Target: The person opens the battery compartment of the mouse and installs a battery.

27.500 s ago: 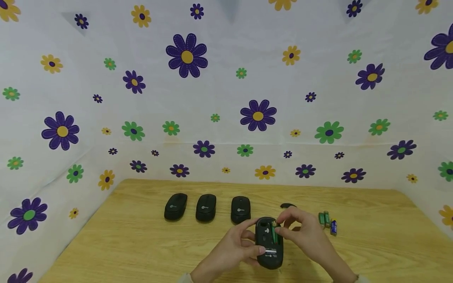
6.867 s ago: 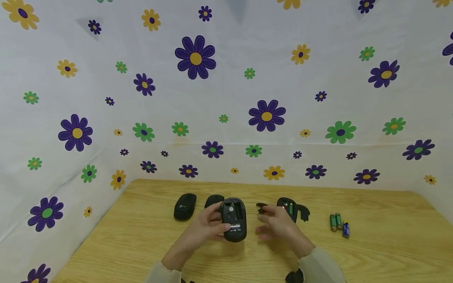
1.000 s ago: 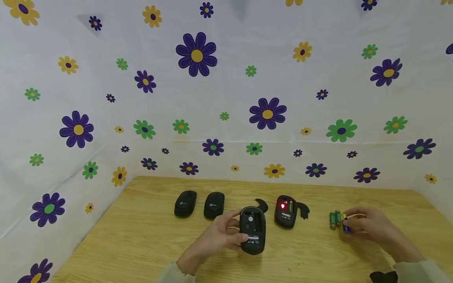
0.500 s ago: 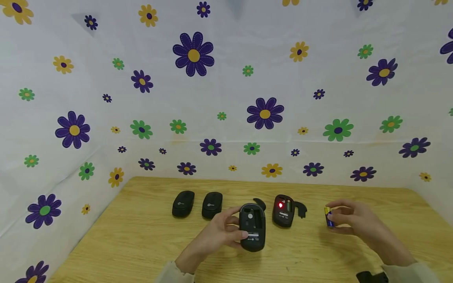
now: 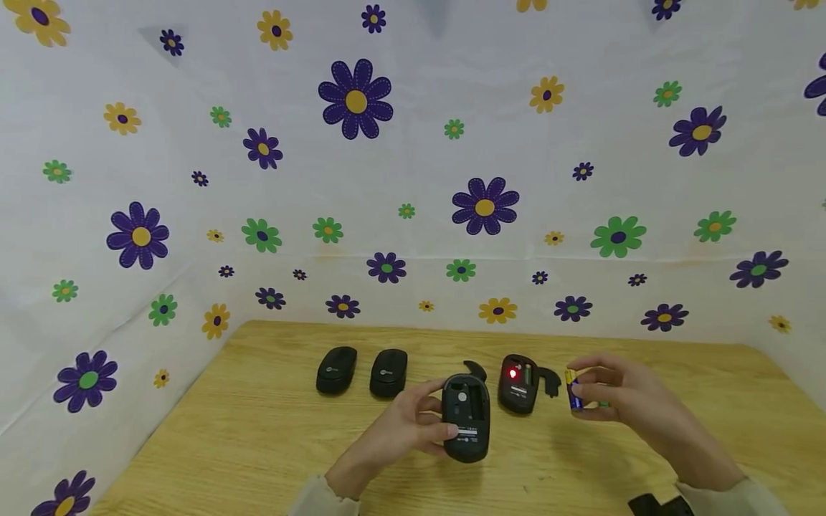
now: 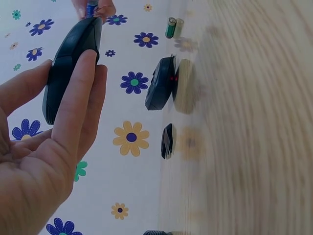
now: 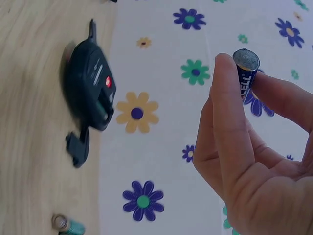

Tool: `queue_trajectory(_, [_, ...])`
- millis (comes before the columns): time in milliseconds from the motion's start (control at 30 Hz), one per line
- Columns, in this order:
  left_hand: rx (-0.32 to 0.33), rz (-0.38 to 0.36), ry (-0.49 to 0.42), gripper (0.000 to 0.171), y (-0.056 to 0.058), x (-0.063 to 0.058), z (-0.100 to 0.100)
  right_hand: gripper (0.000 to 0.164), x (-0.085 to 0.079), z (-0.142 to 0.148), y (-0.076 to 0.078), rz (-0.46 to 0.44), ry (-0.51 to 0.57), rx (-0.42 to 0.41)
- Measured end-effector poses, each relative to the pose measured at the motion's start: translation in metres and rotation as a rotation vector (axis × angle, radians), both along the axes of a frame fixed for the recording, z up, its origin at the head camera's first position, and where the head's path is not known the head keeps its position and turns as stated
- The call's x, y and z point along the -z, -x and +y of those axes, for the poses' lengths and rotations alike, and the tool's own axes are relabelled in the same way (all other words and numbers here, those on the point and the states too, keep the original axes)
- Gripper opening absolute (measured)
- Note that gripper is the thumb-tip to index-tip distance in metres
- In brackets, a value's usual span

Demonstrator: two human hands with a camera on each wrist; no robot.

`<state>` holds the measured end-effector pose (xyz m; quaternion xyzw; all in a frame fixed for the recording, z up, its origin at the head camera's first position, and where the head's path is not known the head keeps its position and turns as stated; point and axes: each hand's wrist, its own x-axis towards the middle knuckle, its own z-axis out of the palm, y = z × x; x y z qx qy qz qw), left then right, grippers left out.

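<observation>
My left hand [image 5: 403, 430] grips a black computer mouse [image 5: 466, 419], underside toward me, its battery slot uncovered and dark inside. The left wrist view shows this mouse [image 6: 68, 63] from the side, between thumb and fingers. To its right, my right hand [image 5: 629, 398] pinches a blue and yellow battery [image 5: 574, 394] upright above the table. In the right wrist view the battery's [image 7: 246, 68] flat end sticks out past the fingertips. A green battery [image 5: 603, 405] on the table is mostly hidden behind the right hand.
Between the hands, an upturned mouse [image 5: 518, 394] glows red, a green battery in its slot. A black cover [image 5: 550, 382] lies beside it; another cover [image 5: 476, 370] lies behind the held mouse. Two mice [image 5: 336, 370] [image 5: 388, 373] stand at back left. A flowered cloth [image 5: 413, 143] encloses the table [image 5: 258, 444].
Over the last second my right hand lifted the blue and yellow battery off the table and brought it left. Earlier, a third mouse stood upright and a green battery was at a mouse's slot.
</observation>
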<state>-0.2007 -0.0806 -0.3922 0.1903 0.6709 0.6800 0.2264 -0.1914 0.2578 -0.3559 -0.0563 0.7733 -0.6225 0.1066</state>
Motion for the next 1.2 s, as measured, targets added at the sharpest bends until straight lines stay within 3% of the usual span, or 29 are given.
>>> queue_trajectory(400, [0.001, -0.004, -0.029, 0.072, 0.000, -0.001, 0.007, 0.038, -0.006, -0.020, -0.002, 0.034, 0.075, -0.044])
queue_trajectory(800, [-0.003, -0.038, -0.023, 0.074, -0.004, -0.005, 0.014, 0.042, -0.012, -0.040, -0.006, 0.030, 0.059, -0.028])
queue_trajectory(1200, [0.005, -0.055, -0.022, 0.074, -0.004, -0.005, 0.018, 0.039, -0.007, -0.055, -0.003, 0.044, 0.100, 0.012])
